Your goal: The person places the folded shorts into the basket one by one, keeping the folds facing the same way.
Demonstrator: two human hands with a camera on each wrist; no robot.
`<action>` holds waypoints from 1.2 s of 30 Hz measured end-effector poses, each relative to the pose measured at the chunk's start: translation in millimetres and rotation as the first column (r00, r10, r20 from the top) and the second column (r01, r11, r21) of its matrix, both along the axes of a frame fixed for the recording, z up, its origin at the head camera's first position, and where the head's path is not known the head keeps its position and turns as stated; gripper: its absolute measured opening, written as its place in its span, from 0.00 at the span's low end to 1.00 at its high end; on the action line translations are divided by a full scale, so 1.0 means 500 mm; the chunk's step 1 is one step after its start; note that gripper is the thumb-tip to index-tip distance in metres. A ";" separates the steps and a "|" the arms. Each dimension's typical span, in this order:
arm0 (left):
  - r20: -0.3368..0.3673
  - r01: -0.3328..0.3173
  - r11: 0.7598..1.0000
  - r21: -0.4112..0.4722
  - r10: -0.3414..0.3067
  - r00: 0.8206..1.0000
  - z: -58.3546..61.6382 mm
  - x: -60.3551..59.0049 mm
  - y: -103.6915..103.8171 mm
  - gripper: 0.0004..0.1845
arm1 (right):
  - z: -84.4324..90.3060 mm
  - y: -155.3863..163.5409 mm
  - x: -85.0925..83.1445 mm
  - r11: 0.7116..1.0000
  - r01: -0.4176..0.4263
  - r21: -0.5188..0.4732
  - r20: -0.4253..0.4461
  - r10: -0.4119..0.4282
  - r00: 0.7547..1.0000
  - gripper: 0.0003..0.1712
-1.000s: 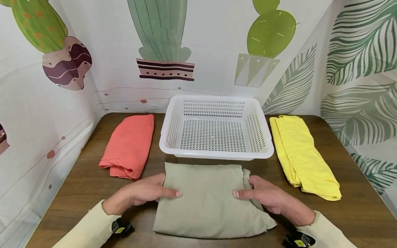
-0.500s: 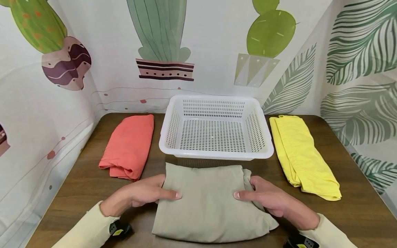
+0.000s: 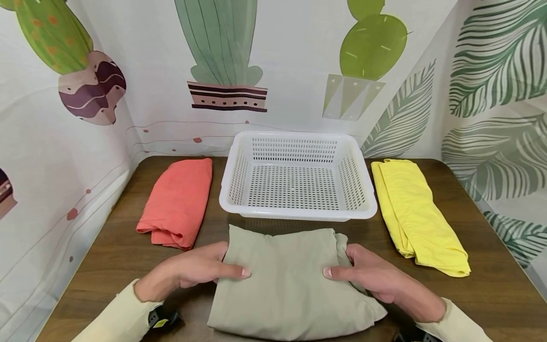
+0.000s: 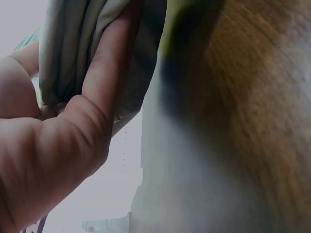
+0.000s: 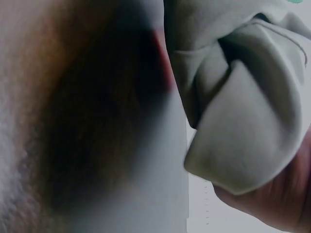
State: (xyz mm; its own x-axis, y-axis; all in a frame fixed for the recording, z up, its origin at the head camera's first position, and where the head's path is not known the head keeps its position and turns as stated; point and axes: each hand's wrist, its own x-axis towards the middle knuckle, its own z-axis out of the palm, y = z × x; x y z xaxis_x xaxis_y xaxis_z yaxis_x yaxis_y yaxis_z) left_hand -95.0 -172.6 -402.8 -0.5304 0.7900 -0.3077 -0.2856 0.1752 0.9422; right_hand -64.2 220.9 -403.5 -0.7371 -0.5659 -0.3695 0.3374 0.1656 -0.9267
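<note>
At six o'clock from the white basket point(image 3: 299, 212), a folded grey-green cloth point(image 3: 290, 289) is held over the near part of the brown tabletop point(image 3: 107, 270); whether its underside touches the wood, I cannot tell. The left hand point(image 3: 194, 266) pinches its nine o'clock side and the right hand point(image 3: 376, 270) its three o'clock side, each with the thumb on top and the other fingers tucked beneath. Around the right hand, the cloth's edge is rumpled, with a loose fold showing in the right wrist view. Between eight and nine o'clock from the basket lies a folded red cloth point(image 3: 179, 204); between three and four, a folded yellow cloth point(image 3: 420, 218). Toward twelve o'clock, behind the basket, hangs a cactus-printed backdrop point(image 3: 299, 52).
</note>
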 end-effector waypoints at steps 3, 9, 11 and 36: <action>-0.015 0.004 1.000 -0.005 -0.004 1.000 0.003 0.002 0.000 0.17 | 0.003 -0.001 0.004 1.000 -0.005 -0.003 0.001 0.005 1.000 0.16; -0.052 0.014 1.000 -0.012 -0.014 0.999 0.012 0.008 0.000 0.15 | 0.013 -0.004 0.011 1.000 -0.018 -0.014 -0.015 0.018 1.000 0.16; -0.067 0.017 1.000 -0.021 -0.018 0.998 0.015 0.010 0.001 0.15 | 0.017 -0.004 0.013 1.000 -0.023 -0.018 -0.024 0.023 0.999 0.16; -0.184 0.058 0.998 -0.027 -0.062 0.981 0.059 0.032 0.001 0.12 | 0.052 -0.002 0.039 0.989 -0.092 -0.114 -0.064 0.085 0.994 0.15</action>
